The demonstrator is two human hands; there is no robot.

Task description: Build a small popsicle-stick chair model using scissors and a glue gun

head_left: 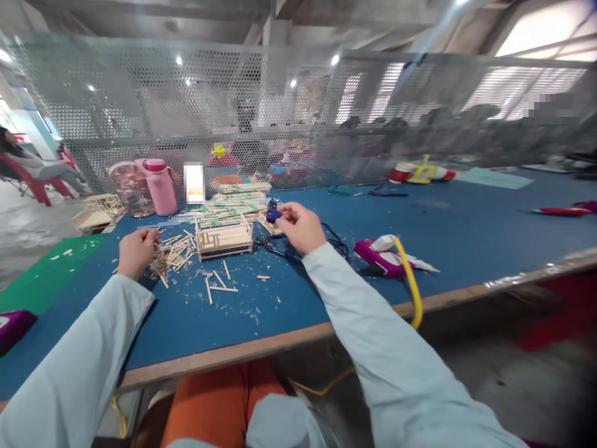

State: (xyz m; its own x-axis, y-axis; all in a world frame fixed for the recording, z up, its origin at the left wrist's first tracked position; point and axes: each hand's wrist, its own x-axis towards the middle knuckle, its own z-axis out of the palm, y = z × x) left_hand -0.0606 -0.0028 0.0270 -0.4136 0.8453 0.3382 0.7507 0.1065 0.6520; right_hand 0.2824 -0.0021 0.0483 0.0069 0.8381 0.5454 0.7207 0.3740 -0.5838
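Note:
My right hand [302, 228] pinches a small dark blue object [273, 211] above the blue table, just right of a small wooden stick frame [224, 239]. At the left edge of a pile of short wooden sticks [178, 254] is my left hand [136, 252], its fingers bent together; whether a stick is between them is too small to tell. A few loose sticks [224, 289] lie in front of the frame. Behind my right hand, a second wooden piece [269, 225] is partly hidden. Black-handled pliers [275, 249] rest beside the frame.
A purple glue gun [380, 256] with a yellow cord lies to the right. Behind the frame are bundled sticks [237, 202]. A pink bottle [161, 190] and a clear jug [135, 193] stand at the back left, before a perforated metal screen [196, 99].

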